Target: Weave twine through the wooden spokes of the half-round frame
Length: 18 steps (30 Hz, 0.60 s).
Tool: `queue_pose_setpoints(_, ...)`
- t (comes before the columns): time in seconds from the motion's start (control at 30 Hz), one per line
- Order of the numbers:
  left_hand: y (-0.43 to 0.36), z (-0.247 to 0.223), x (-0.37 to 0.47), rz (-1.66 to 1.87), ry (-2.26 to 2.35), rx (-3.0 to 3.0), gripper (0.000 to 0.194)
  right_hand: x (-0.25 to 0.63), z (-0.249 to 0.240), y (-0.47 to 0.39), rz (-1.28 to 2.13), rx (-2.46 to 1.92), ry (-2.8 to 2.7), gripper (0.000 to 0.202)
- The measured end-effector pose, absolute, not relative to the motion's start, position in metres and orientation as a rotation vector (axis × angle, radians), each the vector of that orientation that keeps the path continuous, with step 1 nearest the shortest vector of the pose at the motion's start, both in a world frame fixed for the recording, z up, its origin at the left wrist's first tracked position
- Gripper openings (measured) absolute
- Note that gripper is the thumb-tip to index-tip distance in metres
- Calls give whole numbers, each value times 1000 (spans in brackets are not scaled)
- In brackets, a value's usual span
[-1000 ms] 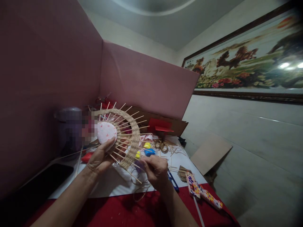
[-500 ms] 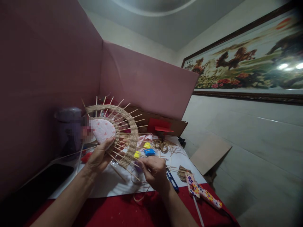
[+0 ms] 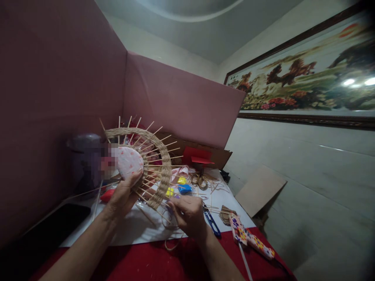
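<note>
A half-round woven piece (image 3: 165, 168), with tan twine worked around spreading wooden sticks, is held up over the table. My left hand (image 3: 129, 193) grips it near its centre, thumb on the white padded disc (image 3: 130, 160) with small pink marks, other fingers behind. At the lower end of the outer woven band, my right hand (image 3: 187, 214) is closed in a pinch beside the stick tips. Thin twine (image 3: 172, 249) loops down beneath it and seems to run into its fingers, though the pinch itself is partly hidden.
Blue (image 3: 184, 189) and yellow packets (image 3: 181, 180), scissors (image 3: 202, 182) and loose sticks lie behind my right hand. To its right are a blue cutter (image 3: 212, 222) and a flower-patterned glue gun (image 3: 249, 238). A dark phone (image 3: 70, 218) lies left; pink panels (image 3: 181, 97) stand behind.
My right hand has shifted very slightly left, still pinched near the lower end of the woven band. The woven piece has barely moved in my left hand.
</note>
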<state>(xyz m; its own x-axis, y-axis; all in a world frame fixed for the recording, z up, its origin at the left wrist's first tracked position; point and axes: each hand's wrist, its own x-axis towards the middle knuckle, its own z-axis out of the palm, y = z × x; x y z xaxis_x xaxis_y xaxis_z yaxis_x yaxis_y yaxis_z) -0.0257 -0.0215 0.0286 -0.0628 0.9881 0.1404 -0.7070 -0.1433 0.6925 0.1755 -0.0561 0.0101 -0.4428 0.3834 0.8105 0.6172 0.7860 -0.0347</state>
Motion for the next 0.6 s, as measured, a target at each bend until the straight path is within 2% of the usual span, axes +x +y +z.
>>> queue_pose_setpoints(0.37, -23, 31, -18, 1685, 537, 715, 18, 172, 8, -56, -529, -734, -2098, 14)
queue_pose_setpoints(0.6, -24, 35, -26, 1627, 549, 590, 15, 175, 14, -60, -243, -696, -1977, 13)
